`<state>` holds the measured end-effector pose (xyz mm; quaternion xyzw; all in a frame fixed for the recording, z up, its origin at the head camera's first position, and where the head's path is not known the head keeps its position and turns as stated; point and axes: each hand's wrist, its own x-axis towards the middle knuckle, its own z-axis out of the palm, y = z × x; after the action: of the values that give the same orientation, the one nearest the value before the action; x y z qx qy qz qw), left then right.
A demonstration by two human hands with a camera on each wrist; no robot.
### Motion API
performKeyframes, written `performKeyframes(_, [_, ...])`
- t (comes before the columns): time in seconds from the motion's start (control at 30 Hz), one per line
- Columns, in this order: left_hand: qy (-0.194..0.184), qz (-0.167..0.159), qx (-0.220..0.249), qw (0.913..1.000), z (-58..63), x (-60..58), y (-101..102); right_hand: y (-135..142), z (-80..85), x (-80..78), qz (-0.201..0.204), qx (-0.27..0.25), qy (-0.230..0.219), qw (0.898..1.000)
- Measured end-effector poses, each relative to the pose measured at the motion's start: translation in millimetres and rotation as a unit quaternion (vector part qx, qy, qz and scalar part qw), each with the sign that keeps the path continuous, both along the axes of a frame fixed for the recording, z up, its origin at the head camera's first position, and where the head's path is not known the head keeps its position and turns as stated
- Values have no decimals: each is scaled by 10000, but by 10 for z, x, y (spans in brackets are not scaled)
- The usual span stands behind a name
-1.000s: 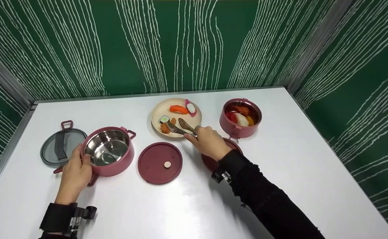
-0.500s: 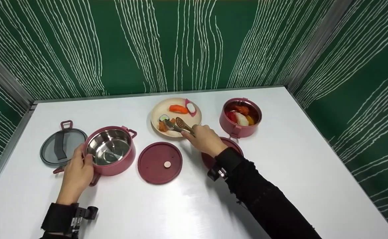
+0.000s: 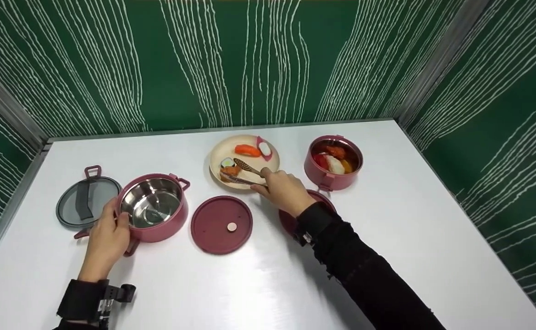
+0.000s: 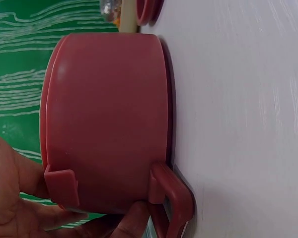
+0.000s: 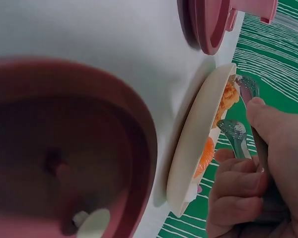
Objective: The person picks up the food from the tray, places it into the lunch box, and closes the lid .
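My left hand (image 3: 107,238) holds the side of a dark pink pot (image 3: 172,223) with a bare steel inside; the left wrist view shows fingers around its wall beside the lower handle (image 4: 181,198). My right hand (image 3: 288,192) grips metal tongs (image 3: 249,168) with perforated tips, reaching over a beige plate (image 3: 222,145). The tips straddle a piece of fried chicken (image 3: 231,171), one on each side in the right wrist view. Also on the plate are a sushi roll (image 3: 227,162), an orange sushi piece (image 3: 247,150) and a white piece with pink edges (image 3: 264,148).
A second pink pot (image 3: 329,181) at the back right contains several food pieces. One maroon lid (image 3: 212,233) with a pale knob lies mid-table; another round maroon piece (image 3: 290,224) is partly under the right forearm. A grey see-through lid (image 3: 70,206) lies left, beside the left hand.
The tongs have shifted over the chicken and their tips have spread to either side of it. The left pot moved very slightly right early on, with my left hand still holding it.
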<state>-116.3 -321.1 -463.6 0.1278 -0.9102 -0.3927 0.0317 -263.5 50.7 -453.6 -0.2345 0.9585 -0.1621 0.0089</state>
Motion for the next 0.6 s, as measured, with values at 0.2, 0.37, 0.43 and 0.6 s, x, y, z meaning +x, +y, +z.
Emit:
performKeyframes(0.2, [-43,-41,92,9999,-6,-6,-3,1,24,3,-11,39,20,10000])
performKeyframes(0.37, [-26,-107,62,9999,-12,4,-11,10,55,22,33,105,189,9998])
performKeyframes(0.43, [-6,-140,36,9999,-12,8,-12,15,68,35,73,128,270,9995])
performKeyframes(0.6, [26,-141,41,9999,-15,5,-10,23,101,72,79,169,318,9993])
